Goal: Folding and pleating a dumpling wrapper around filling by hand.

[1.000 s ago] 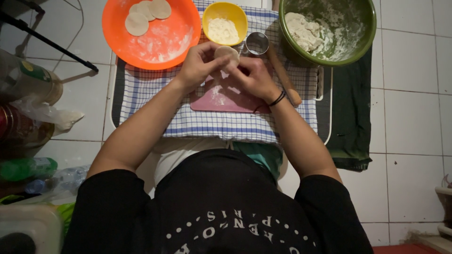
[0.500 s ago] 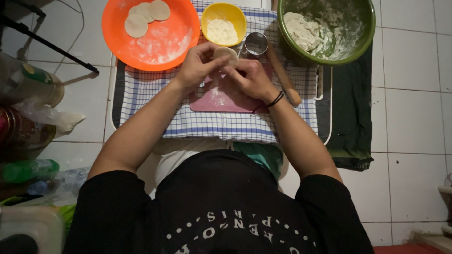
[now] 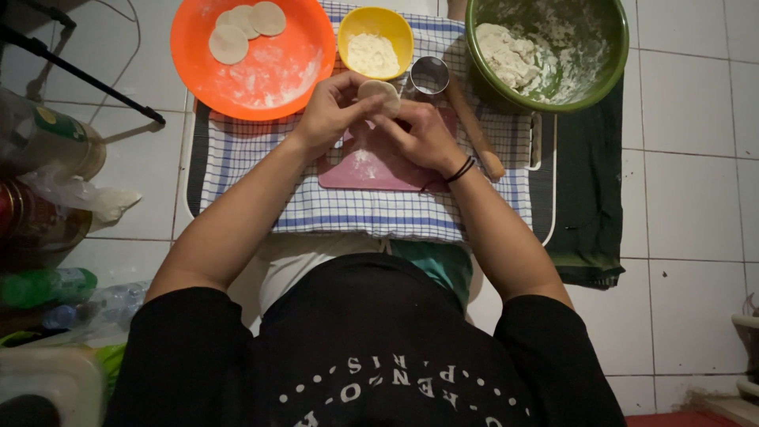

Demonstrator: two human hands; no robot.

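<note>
My left hand (image 3: 332,111) and my right hand (image 3: 423,134) meet above the pink cutting board (image 3: 371,170) and both pinch a small round disc of dough (image 3: 379,91). The board lies on a blue-checked cloth (image 3: 356,209). Just beyond the hands stand a small yellow bowl of flour (image 3: 375,43) and a round metal cutter (image 3: 429,75). A wooden rolling pin (image 3: 474,130) lies to the right of my right hand, which wears a black wristband.
An orange plate (image 3: 261,71) dusted with flour holds three dough discs (image 3: 245,24) at the far left. A green bowl (image 3: 609,55) with a lump of dough sits far right, over a dark green cloth (image 3: 589,205). Bottles and bags crowd the left edge on the white tiled floor.
Both hands have lifted the dough disc slightly off the pink board and shifted it a little towards the yellow bowl.
</note>
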